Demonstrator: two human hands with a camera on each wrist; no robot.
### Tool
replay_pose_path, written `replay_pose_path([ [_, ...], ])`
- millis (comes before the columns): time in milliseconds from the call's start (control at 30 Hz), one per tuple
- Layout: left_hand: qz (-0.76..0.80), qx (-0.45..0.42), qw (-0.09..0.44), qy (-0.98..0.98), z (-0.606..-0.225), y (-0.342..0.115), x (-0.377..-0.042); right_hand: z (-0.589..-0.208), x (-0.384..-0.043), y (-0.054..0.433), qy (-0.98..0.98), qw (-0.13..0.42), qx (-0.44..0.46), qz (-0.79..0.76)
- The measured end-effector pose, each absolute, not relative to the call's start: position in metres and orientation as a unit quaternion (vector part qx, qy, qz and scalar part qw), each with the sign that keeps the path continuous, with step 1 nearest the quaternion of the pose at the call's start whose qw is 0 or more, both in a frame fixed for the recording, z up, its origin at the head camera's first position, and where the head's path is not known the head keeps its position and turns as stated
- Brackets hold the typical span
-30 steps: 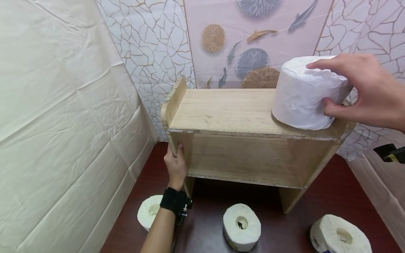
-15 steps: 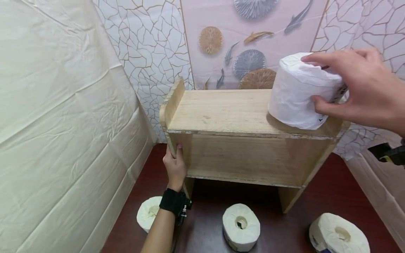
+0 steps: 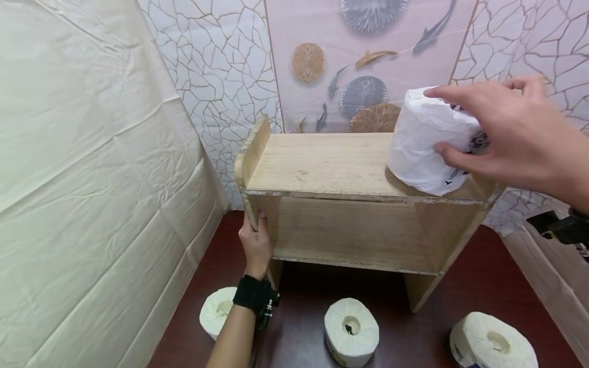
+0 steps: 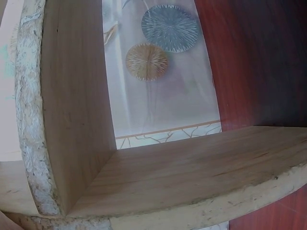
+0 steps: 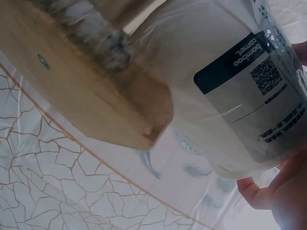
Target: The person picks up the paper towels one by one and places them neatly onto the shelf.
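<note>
A white-wrapped toilet paper roll (image 3: 416, 143) stands slightly tilted at the right end of the top board of a wooden shelf (image 3: 322, 163). My right hand (image 3: 511, 133) grips this roll, thumb on its near side and fingers over its top. Dark print and a label show on the wrapper (image 5: 249, 86) in the right wrist view. Low on the shelf's left side panel, my left hand (image 3: 255, 243) holds the panel's edge, thumb on the inner face. That panel and a board (image 4: 72, 96) fill much of the left wrist view, where the left hand is barely visible.
On the dark red table (image 3: 294, 332) stand three more paper rolls: one at left (image 3: 216, 309) partly behind the left forearm, one in the middle (image 3: 352, 332), one at right (image 3: 494, 342). A cream cloth wall (image 3: 106, 179) rises at left; a patterned backdrop (image 3: 221, 61) hangs behind.
My right hand has shifted left with the paper roll, which has turned and tilted a little, bringing its print into view. The left hand keeps its place on the shelf.
</note>
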State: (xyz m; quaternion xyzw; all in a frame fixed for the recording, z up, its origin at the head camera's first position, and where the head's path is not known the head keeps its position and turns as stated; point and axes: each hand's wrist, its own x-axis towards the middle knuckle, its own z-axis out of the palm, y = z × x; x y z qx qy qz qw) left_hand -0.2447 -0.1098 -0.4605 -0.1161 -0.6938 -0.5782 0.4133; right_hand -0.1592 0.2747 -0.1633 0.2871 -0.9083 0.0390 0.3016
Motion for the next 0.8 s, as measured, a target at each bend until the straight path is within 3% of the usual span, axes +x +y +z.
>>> replay_pose_path([
  [533, -0.56, -0.126, 0.433, -0.695, -0.462, -0.111, -0.245, -0.168, -0.165, 0.264, -0.9, 0.314, 0.3, 0.033],
  [800, -0.557, -0.131, 0.439, -0.692, -0.463, -0.11, -0.245, -0.169, -0.167, 0.262, -0.921, 0.283, 0.263, 0.055],
])
